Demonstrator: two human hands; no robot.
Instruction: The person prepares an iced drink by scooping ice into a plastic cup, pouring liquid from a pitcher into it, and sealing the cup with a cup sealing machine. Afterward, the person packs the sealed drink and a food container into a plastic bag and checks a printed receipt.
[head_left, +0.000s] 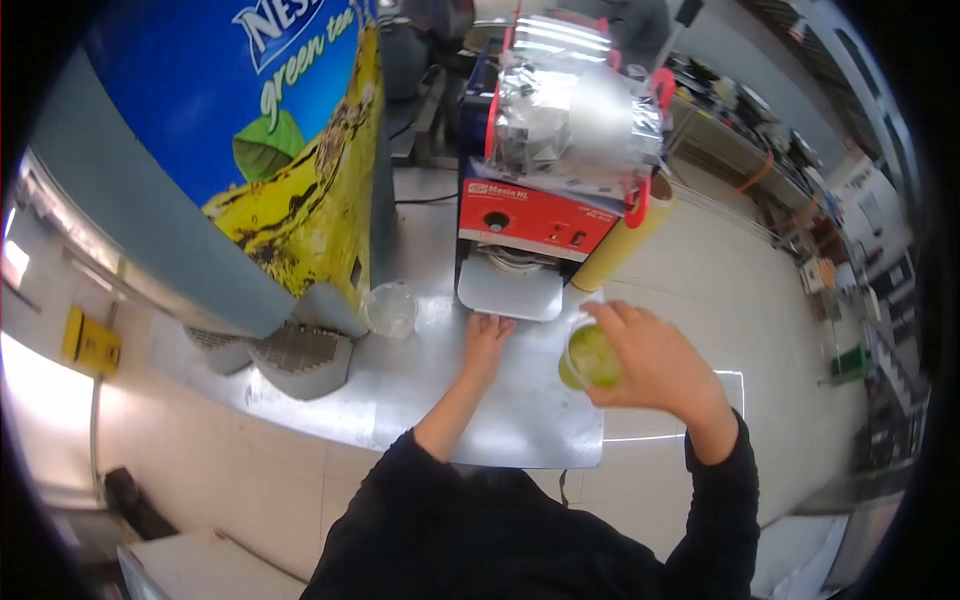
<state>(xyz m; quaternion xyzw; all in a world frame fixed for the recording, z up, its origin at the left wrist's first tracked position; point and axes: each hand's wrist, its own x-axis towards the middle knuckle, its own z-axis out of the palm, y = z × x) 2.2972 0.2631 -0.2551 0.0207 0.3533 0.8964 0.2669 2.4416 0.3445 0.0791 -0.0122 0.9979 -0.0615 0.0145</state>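
Two-handed: gripping green-filled cup (591,358) in right hand (655,362), reaching left hand (486,345) to front edge of silver tray (510,288) (can't tell whether gripping) on red-fronted machine (540,226).

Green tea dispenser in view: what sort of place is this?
Probably a drinks counter or commercial kitchen, judging by the dispenser marked "green tea", what looks like a cup-sealing machine, and the cup in the right hand.
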